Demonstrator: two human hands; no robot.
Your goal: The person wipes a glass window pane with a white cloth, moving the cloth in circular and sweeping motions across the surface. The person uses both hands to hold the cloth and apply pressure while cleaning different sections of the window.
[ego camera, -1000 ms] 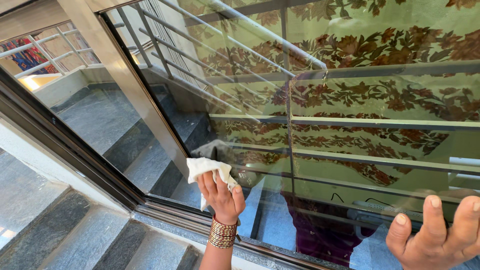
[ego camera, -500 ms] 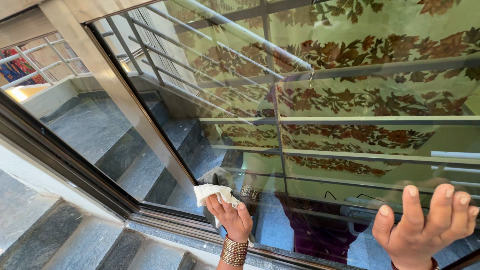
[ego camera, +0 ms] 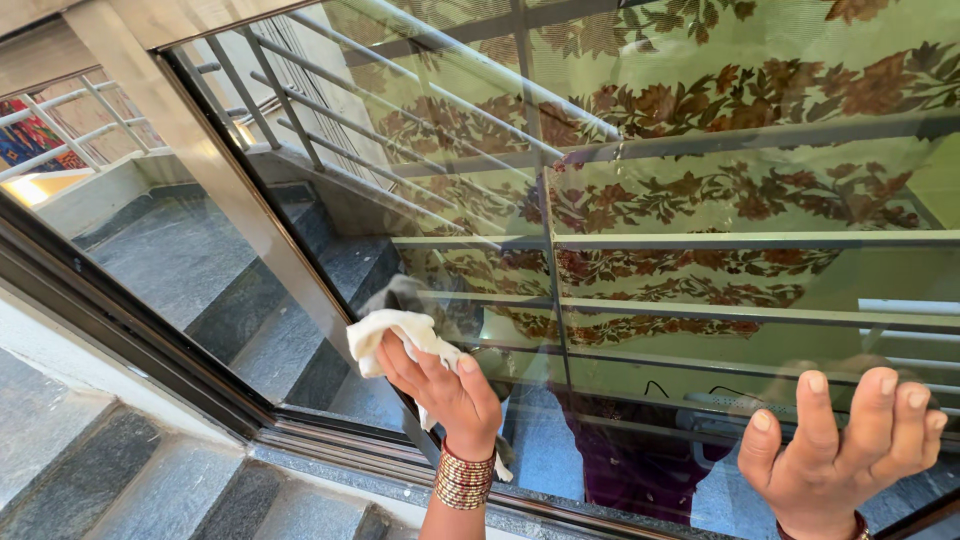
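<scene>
My left hand (ego camera: 445, 392) presses a crumpled white cloth (ego camera: 388, 331) against the lower part of a large glass window pane (ego camera: 700, 270), close to the metal frame post (ego camera: 215, 185). Several gold bangles ring that wrist. My right hand (ego camera: 835, 455) rests flat on the glass at the lower right, fingers spread and holding nothing. The glass reflects a green curtain with brown flowers and horizontal bars.
A dark sliding track (ego camera: 330, 445) runs along the bottom of the window. Grey stone stairs (ego camera: 110, 470) lie at lower left, and more steps with a metal railing (ego camera: 300, 110) show through the glass.
My left hand with the cloth dipped toward the track half a second ago and has now slid back up and left along the glass. The right hand stays on the pane.
</scene>
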